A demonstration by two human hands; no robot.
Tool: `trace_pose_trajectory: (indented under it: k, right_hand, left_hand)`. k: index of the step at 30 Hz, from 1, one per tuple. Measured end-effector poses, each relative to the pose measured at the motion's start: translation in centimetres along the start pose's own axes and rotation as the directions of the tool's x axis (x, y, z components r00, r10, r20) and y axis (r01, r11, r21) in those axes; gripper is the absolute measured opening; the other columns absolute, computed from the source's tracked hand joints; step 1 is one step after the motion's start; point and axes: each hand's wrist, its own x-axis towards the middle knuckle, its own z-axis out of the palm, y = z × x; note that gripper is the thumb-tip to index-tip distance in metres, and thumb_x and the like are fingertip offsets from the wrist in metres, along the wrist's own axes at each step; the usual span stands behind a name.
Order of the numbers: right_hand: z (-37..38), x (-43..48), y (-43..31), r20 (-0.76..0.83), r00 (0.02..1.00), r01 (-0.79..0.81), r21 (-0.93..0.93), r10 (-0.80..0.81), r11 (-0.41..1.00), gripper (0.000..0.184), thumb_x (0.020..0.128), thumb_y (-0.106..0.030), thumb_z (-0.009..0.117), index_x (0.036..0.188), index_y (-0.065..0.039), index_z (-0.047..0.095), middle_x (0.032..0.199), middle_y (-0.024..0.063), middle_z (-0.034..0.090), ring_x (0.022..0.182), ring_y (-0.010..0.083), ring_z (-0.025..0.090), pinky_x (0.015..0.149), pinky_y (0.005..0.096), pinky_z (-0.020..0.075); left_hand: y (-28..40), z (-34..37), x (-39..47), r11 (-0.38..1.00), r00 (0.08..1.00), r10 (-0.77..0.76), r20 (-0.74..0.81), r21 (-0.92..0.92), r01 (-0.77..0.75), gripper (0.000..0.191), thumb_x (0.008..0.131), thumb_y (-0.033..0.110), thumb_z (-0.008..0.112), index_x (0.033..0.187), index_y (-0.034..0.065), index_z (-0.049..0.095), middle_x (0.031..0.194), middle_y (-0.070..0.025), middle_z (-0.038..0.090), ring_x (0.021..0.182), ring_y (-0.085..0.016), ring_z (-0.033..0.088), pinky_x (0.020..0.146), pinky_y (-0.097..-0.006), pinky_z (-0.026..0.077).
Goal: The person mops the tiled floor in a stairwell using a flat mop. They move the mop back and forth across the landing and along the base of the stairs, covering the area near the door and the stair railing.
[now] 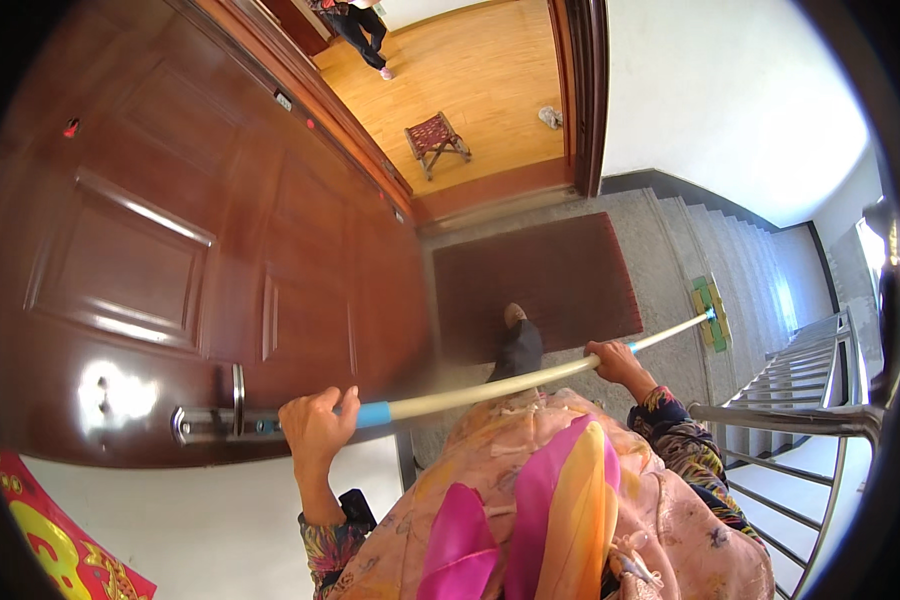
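A long cream mop handle (487, 388) with blue sections slants across in front of my body. My left hand (319, 424) is wrapped around its blue grip end, close in front of the door's metal handle (238, 400). Farther down the pole, my right hand (619, 365) holds it beside another blue section. The mop head (711, 313), in green and yellow, is at the far right end, by the edge of the top stair. I cannot tell whether it presses on the concrete. One foot (515, 314) rests on a dark red doormat (532, 270).
A brown panelled door (172, 247) stands wide on the left. Stairs (750, 262) drop away on the right beside a metal railing (787, 412). Past the doorway are a folding stool (433, 135), a grey-white item (550, 117) and a standing person (356, 30) on wood flooring.
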Motion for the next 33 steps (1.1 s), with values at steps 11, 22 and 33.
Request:
trace_pose_trajectory:
  k: [11, 22, 33]
  right_hand:
    - [-2.7, 11.4, 2.2, -0.009, 0.994, -0.109, 0.091, 0.111, 0.99, 0.024, 0.075, -0.004, 0.063, 0.097, -0.013, 0.066, 0.083, 0.0162, 0.07, 0.088, 0.0388, 0.066, 0.08, 0.0514, 0.0492]
    - [-2.0, 8.1, 3.4, 0.05, 0.976, -0.218, 0.155, 0.213, 0.963, 0.024, 0.075, -0.004, 0.062, 0.096, -0.013, 0.067, 0.084, 0.0168, 0.07, 0.087, 0.0403, 0.066, 0.075, 0.052, 0.05]
    - [-3.0, -3.1, 4.6, 0.013, 0.969, -0.248, 0.112, 0.248, 0.962, 0.023, 0.077, -0.006, 0.063, 0.098, -0.013, 0.068, 0.087, 0.0182, 0.07, 0.088, 0.0412, 0.066, 0.077, 0.0519, 0.0506]
  left_hand:
    - [0.4, 3.3, 16.4, 0.999, 0.997, 0.037, 0.063, 0.027, -0.039, 0.038, 0.079, 0.026, 0.072, 0.053, 0.0067, 0.052, 0.054, -0.0127, 0.057, 0.05, -0.038, 0.055, 0.05, -0.0457, 0.04]
    - [2.1, 4.5, 19.5, 0.99, 0.988, 0.14, 0.061, 0.019, -0.141, 0.044, 0.081, 0.027, 0.073, 0.052, 0.0063, 0.048, 0.048, -0.0166, 0.049, 0.045, -0.04, 0.048, 0.047, -0.0474, 0.035]
    - [7.1, 1.9, 10.0, 0.979, 0.979, 0.202, -0.006, 0.002, -0.202, 0.04, 0.081, 0.027, 0.072, 0.052, 0.0085, 0.052, 0.049, -0.0132, 0.053, 0.046, -0.035, 0.052, 0.049, -0.0435, 0.039]
